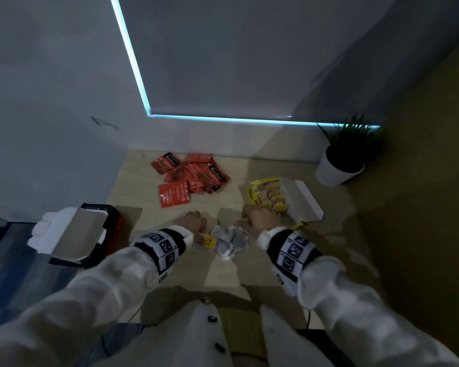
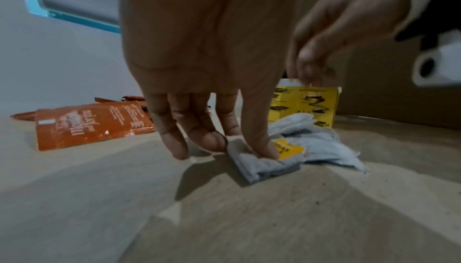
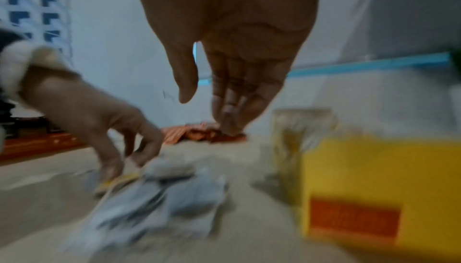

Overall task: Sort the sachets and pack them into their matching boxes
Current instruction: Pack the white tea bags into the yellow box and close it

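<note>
A loose heap of white tea bags lies on the table between my hands. My left hand pinches one tea bag with a yellow tag between thumb and fingers at the heap's left edge. My right hand hovers just right of the heap, beside the open yellow box; its fingers hang straight and hold nothing I can see. Tea bags fill the yellow box. Red sachets lie piled at the back, the nearest one flat.
An open dark box with a red side stands at the left table edge. A potted plant sits at the back right against the wall. The yellow box's white lid lies open to the right. The right wrist view is blurred.
</note>
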Demonstrator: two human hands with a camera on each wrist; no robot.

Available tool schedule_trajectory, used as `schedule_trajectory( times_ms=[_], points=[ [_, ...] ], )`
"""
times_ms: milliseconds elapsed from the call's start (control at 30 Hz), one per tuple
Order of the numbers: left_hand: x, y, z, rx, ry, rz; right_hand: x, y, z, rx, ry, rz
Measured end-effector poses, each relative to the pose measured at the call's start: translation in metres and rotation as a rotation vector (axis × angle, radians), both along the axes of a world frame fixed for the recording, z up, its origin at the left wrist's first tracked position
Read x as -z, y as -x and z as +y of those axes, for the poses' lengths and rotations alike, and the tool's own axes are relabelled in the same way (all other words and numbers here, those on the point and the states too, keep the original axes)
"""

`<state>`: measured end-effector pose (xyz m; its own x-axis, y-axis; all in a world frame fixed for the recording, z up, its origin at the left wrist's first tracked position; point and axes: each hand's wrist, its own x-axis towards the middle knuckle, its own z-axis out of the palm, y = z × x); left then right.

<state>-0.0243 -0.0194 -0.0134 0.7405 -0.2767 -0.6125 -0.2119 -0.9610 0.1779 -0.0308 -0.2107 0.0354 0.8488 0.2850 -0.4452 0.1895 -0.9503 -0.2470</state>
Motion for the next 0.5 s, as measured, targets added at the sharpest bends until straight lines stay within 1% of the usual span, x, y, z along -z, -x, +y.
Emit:
schedule_trajectory(
  times_ms=[67, 133, 300, 400, 467, 500],
  points=[
    [-0.004, 0.002, -0.001, -0.008, 0.030, 0.023, 0.016, 0.006, 0.013, 0.081, 0.100, 0.124],
    [-0.007, 0.005, -0.001, -0.043, 0.082, 0.026, 0.028, 0.009, 0.020, 0.137, 0.111, 0.151],
    [-0.004, 0.009, 0.011, -0.245, 0.243, -0.059, 0.036, 0.006, 0.022, 0.118, -0.016, 0.148],
    [-0.006, 0.006, 0.018, -0.304, 0.216, -0.086, 0.041, 0.004, 0.019, 0.170, -0.114, 0.164],
    [-0.007, 0.003, 0.025, -0.295, 0.171, -0.105, 0.043, 0.003, 0.017, 0.196, -0.172, 0.173],
    [-0.007, 0.002, 0.030, -0.301, 0.180, -0.101, 0.043, 0.003, 0.016, 0.208, -0.209, 0.185]
  ],
)
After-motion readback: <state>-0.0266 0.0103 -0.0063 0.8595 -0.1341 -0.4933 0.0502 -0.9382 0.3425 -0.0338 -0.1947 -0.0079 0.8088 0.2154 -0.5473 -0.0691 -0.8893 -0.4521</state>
